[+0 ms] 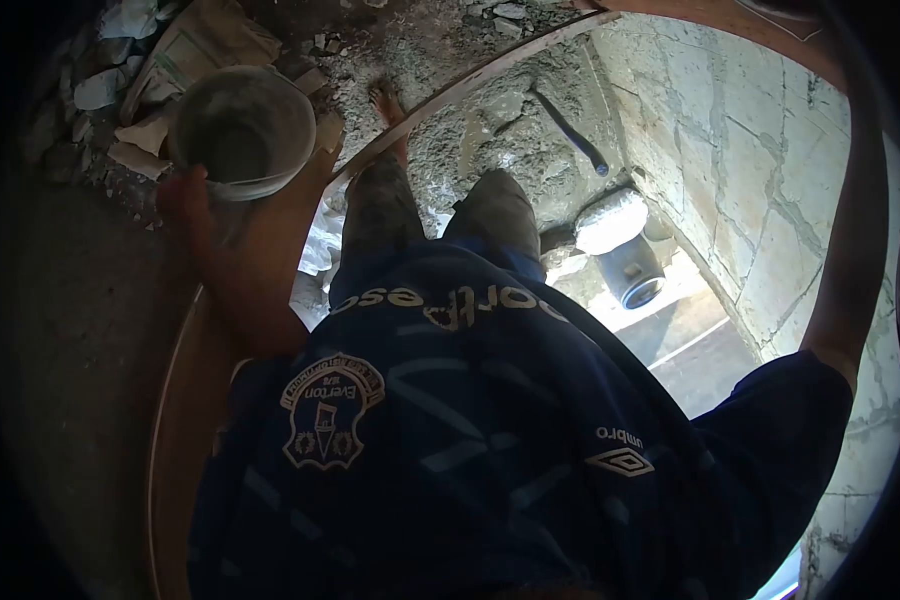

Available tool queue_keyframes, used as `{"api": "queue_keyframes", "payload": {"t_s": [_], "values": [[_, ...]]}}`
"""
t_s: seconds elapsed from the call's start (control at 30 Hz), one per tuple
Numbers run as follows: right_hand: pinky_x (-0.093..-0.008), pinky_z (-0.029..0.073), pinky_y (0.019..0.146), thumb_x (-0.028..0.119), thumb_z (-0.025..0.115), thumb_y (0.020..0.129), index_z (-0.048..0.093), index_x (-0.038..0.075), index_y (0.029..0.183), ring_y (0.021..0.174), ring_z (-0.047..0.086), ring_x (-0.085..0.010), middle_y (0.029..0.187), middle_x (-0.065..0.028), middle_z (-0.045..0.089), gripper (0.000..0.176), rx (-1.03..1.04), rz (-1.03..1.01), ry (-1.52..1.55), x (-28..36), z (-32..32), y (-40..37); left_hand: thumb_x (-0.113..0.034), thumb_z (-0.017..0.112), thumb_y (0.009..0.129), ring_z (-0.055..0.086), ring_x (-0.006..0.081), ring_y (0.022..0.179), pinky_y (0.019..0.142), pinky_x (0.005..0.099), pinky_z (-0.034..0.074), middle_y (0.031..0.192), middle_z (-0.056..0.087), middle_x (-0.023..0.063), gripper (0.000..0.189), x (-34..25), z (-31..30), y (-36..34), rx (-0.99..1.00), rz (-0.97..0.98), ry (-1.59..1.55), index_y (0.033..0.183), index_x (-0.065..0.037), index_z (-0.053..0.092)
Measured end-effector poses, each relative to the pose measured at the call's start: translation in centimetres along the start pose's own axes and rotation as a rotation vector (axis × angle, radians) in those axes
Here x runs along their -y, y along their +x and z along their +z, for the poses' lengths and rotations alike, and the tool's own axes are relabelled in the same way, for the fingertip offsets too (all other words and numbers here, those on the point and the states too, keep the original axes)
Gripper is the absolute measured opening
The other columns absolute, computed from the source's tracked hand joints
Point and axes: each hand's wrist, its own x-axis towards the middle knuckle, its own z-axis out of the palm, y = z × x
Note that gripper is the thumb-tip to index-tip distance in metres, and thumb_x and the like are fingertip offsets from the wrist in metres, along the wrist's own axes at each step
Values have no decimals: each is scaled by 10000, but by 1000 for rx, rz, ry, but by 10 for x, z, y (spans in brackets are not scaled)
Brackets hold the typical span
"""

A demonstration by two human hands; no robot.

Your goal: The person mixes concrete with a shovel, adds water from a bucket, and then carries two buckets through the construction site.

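Observation:
My left hand (183,192) is closed on the near-left rim of a grey bucket (295,120). The bucket tilts so its mouth faces me, and its grey inside shows in shadow. Rubble and a crumpled tan sack (210,40) lie just beyond it. My right arm (855,220) stretches up along the right edge beside the block wall (730,150). The right hand itself is lost beyond the dark upper right border.
A curved-looking wooden strip (470,85) crosses by my legs. My bare foot (385,105) stands on rough, rubble-strewn ground. A dark pipe-like piece (570,132), a white lump (610,220) and a blue-grey cylindrical container (630,272) lie near the wall.

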Motion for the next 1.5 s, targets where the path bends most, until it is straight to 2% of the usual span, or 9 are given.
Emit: {"api": "queue_keyframes", "payload": {"t_s": [0.1,0.2,0.3,0.43,0.53,0.73,1.0,1.4,1.5], "values": [[-592,323,1076,473,657,831,625,-46,1088,1138,573,-405,1097,-229,635,581,48,57,-47,-4,-4,3,-395,737,737,696,378,790,761,490,524,791,696,231,465,47,50,31,176,-120,-162,866,52,719],[-579,334,1069,489,654,827,629,-29,1034,1082,593,-396,1063,-214,637,558,47,90,-24,-5,4,10,-313,778,726,639,231,626,590,438,504,724,671,145,381,65,73,35,51,-87,-177,765,56,692],[-573,325,1079,455,628,880,631,-11,1054,1106,589,-382,1063,-206,640,497,174,-109,-383,7,-26,20,-372,710,763,677,314,743,713,486,509,731,671,195,453,47,52,4,43,-80,-184,824,75,672],[-484,501,744,427,630,933,663,77,908,823,668,-304,826,-100,649,352,33,-126,-268,-15,-3,29,-322,729,737,626,277,638,662,467,500,678,621,163,408,38,59,-5,46,-262,-540,790,67,619],[-443,532,661,430,620,942,669,138,849,773,686,-238,783,-46,661,310,61,-142,-290,-16,4,32,-280,745,726,593,265,584,624,452,503,662,605,149,374,39,63,-1,13,-282,-554,775,60,596],[-450,533,700,423,585,951,675,133,863,815,697,-234,820,-66,677,316,137,-106,-279,-16,-2,31,-185,768,703,584,240,594,530,399,520,731,602,144,339,31,60,-4,2,-468,-805,801,59,554],[-468,384,1033,476,420,1027,644,122,1103,1125,621,-238,1117,-87,673,425,258,81,-217,-16,-4,25,-169,762,692,628,222,658,510,398,529,795,607,132,319,24,52,-18,-67,-453,-946,810,42,553],[-447,396,959,428,484,990,675,119,949,1005,636,-235,957,-76,681,365,-44,10,-130,-16,3,26,-212,783,647,673,319,673,652,473,502,691,631,142,308,21,22,-41,-138,-464,-799,699,15,582],[-452,378,990,415,474,997,677,117,946,1041,624,-243,966,-87,680,364,28,17,-151,-14,5,20,-181,773,694,683,269,663,499,431,559,772,678,154,297,39,49,-21,-101,-345,-633,846,43,651]]}}
